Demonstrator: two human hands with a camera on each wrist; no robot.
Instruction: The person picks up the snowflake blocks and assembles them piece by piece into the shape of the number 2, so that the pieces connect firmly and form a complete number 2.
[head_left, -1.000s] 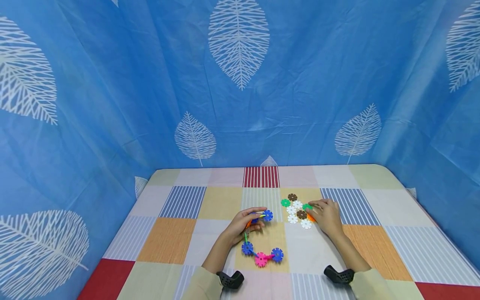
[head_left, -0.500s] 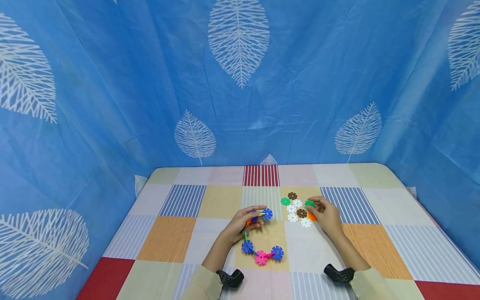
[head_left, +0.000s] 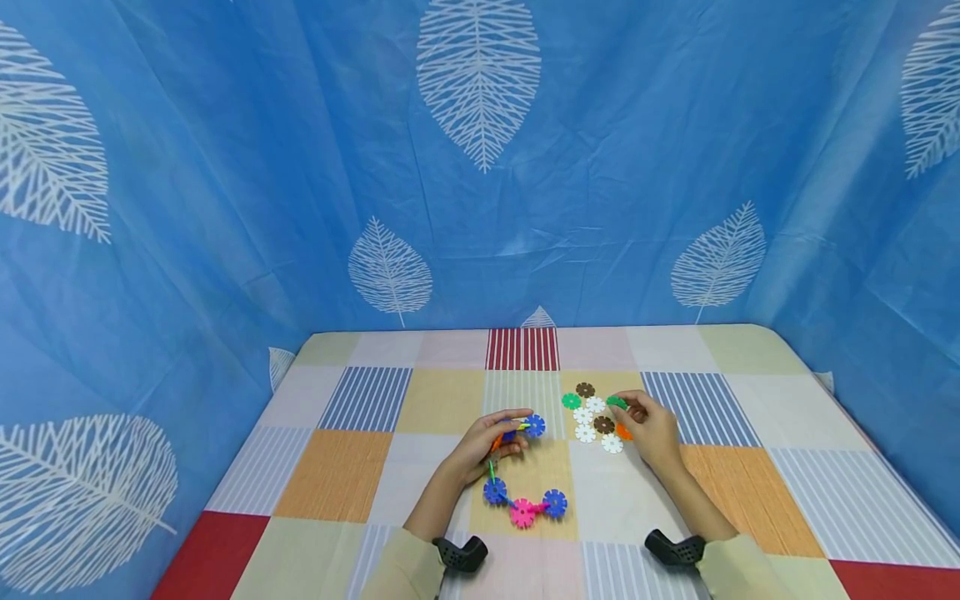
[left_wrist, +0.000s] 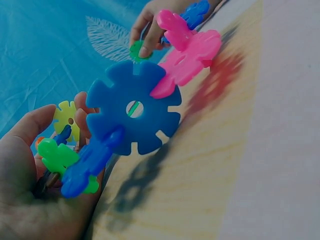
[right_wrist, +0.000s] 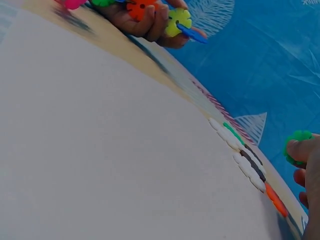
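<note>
My left hand [head_left: 476,450] holds a curved chain of interlocked notched plastic discs. Its near end hangs toward me, with a blue disc [head_left: 495,491], a pink disc [head_left: 522,513] and another blue disc [head_left: 555,503]. In the right wrist view, an orange disc [right_wrist: 141,9] and a yellow disc [right_wrist: 178,22] show at the left fingers; part of the chain is hidden by the palm. My right hand [head_left: 654,429] pinches a green disc [right_wrist: 299,148] between thumb and fingers, raised above the loose pieces.
Loose discs lie flat beside the right hand: several white discs [head_left: 585,433], brown ones [head_left: 603,425], a green one [head_left: 572,401] and an orange one [head_left: 624,432]. A patchwork cloth [head_left: 345,475] covers the table. Blue leaf-print curtain [head_left: 600,167] stands behind and at both sides.
The right hand has lifted the green disc off the table from among the loose pieces, uncovering more of the orange disc. The left hand and its chain have stayed almost still.
</note>
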